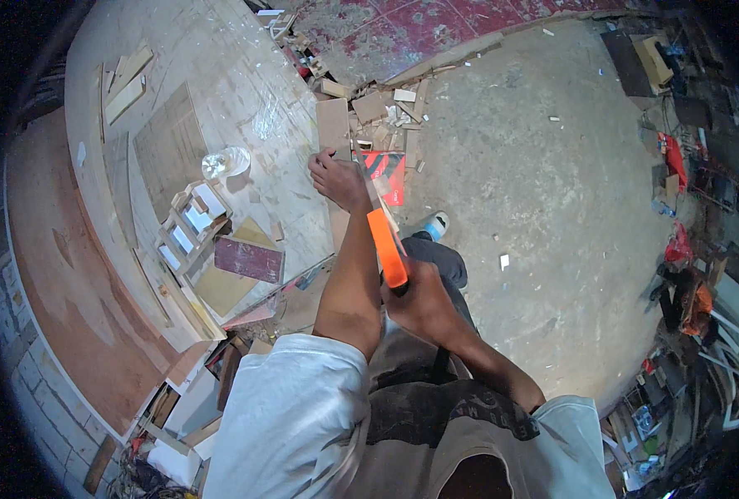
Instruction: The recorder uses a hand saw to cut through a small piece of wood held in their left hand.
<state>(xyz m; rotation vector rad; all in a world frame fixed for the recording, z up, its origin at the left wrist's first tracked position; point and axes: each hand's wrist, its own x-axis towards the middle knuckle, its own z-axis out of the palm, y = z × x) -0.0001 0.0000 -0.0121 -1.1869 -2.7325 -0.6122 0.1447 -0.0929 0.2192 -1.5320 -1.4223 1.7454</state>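
Note:
My right hand (422, 301) is closed around the grip of a handsaw (388, 254) with an orange handle. Its narrow blade points away from me and runs alongside a wooden board (333, 125). That board lies lengthwise along the right edge of the worktable (274, 125). Across the board rests my left hand (339, 179), its fingers curled at the board's left edge and holding it. The saw's blade passes just right of my left wrist, where part of it is hard to make out.
On the worktable are a clear plastic container (226, 163), a small wooden frame (192, 223), a dark red panel (250, 259) and wood strips (127, 98). Offcuts (371, 108) and a red-orange box (394, 187) lie beyond the table edge. Clutter (677, 249) lines the right wall.

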